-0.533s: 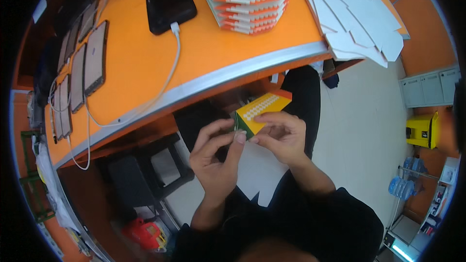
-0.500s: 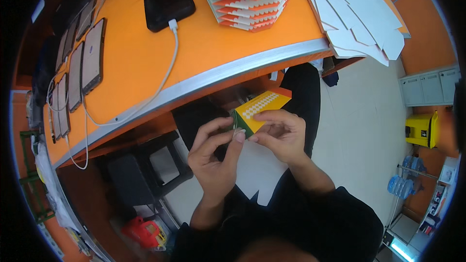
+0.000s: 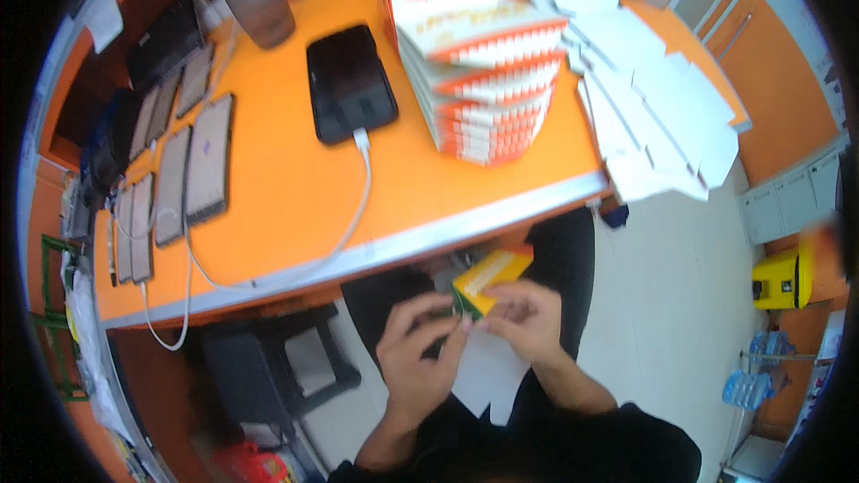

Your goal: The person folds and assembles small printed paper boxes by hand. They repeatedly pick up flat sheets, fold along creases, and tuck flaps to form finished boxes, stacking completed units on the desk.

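Since a moment ago the view's tipped up over the orange surface (image 3: 295, 188), but the left hand (image 3: 420, 360) and right hand (image 3: 528, 322) stay pinched shut around the small yellow carton (image 3: 490, 277), below the surface edge, so folding's probably ongoing.

Bare orange bench (image 3: 295, 170) strip open between white charging cable (image 3: 353, 215) and stacked orange-and-white cartons (image 3: 479, 72), flat white cardboard blanks (image 3: 653, 116) crowding right end
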The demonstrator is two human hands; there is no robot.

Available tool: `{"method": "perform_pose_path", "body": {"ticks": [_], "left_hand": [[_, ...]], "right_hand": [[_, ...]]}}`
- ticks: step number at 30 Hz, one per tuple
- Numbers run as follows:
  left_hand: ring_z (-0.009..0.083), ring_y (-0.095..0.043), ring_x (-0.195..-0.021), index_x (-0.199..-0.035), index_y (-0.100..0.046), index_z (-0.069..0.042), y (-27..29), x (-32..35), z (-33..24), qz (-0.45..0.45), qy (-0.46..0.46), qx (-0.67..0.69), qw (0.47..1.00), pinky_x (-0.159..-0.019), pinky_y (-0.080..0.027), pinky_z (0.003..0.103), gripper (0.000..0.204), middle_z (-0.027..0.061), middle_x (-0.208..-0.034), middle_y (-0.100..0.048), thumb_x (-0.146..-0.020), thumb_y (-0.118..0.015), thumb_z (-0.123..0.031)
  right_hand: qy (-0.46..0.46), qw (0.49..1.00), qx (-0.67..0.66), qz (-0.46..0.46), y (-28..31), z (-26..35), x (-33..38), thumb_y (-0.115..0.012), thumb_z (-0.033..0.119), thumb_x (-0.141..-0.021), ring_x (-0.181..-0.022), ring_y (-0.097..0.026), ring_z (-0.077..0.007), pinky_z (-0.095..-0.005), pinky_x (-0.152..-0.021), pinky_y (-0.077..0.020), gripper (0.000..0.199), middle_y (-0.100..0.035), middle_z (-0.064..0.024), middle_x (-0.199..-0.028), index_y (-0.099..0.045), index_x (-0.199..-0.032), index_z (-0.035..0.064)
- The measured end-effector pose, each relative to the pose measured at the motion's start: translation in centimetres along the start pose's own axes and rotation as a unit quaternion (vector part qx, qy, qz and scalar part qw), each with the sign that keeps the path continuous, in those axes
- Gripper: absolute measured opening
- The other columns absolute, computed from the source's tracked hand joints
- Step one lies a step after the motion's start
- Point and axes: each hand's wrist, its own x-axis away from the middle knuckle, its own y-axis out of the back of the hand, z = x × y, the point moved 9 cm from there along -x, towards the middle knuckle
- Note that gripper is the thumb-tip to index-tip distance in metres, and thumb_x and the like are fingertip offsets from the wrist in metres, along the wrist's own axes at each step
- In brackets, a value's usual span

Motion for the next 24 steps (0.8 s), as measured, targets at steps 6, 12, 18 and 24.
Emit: {"method": "perform_pose_path", "body": {"ticks": [6, 12, 18, 24], "left_hand": [[0.0275, -0.069, -0.104, -0.102, -0.077, 0.002, -0.5, 0.1, -1.5, 0.012, -0.070, -0.075, 0.995, -0.090, -0.054, 0.037, 0.019, 0.0145, -0.115, -0.071, -0.083, -0.078, -0.001], [0.0289, -0.075, -0.096, -0.098, -0.076, 0.003, 0.1, 1.1, -0.4, -0.074, -0.047, 0.006, 0.996, -0.087, -0.058, 0.036, 0.019, 0.0187, -0.104, -0.076, -0.080, -0.078, 0.005], [0.0287, -0.075, -0.096, -0.094, -0.075, 0.003, 0.4, 1.3, -1.5, -0.071, -0.056, 0.002, 0.996, -0.086, -0.058, 0.035, 0.015, 0.0178, -0.104, -0.076, -0.079, -0.078, 0.006], [0.0313, -0.073, -0.096, -0.094, -0.076, -0.001, -0.3, 1.3, -2.8, -0.066, -0.131, -0.078, 0.986, -0.084, -0.057, 0.036, 0.021, 0.0149, -0.107, -0.074, -0.075, -0.079, 0.003]], "right_hand": [[0.023, 0.987, -0.160, -0.010, -0.1, -1.4, -0.6, -0.071, -0.015, -0.086, -0.108, -0.071, -0.0243, -0.0356, -0.096, -0.0598, 0.039, -0.068, -0.0218, -0.121, -0.062, -0.123, -0.0080], [0.045, 0.981, -0.190, -0.014, -0.5, -0.9, -0.5, -0.076, -0.010, -0.085, -0.114, -0.069, -0.0246, -0.0349, -0.096, -0.0575, 0.039, -0.069, -0.0197, -0.122, -0.064, -0.122, -0.0040], [0.076, 0.987, -0.145, 0.005, -0.6, 0.1, -0.1, -0.071, -0.014, -0.087, -0.113, -0.068, -0.0242, -0.0364, -0.098, -0.0587, 0.040, -0.068, -0.0200, -0.122, -0.061, -0.125, -0.0078], [0.094, 0.985, -0.147, -0.001, -0.8, 0.2, 0.1, -0.069, -0.014, -0.088, -0.118, -0.066, -0.0251, -0.0383, -0.100, -0.0581, 0.041, -0.065, -0.0194, -0.126, -0.060, -0.128, -0.0072]]}}
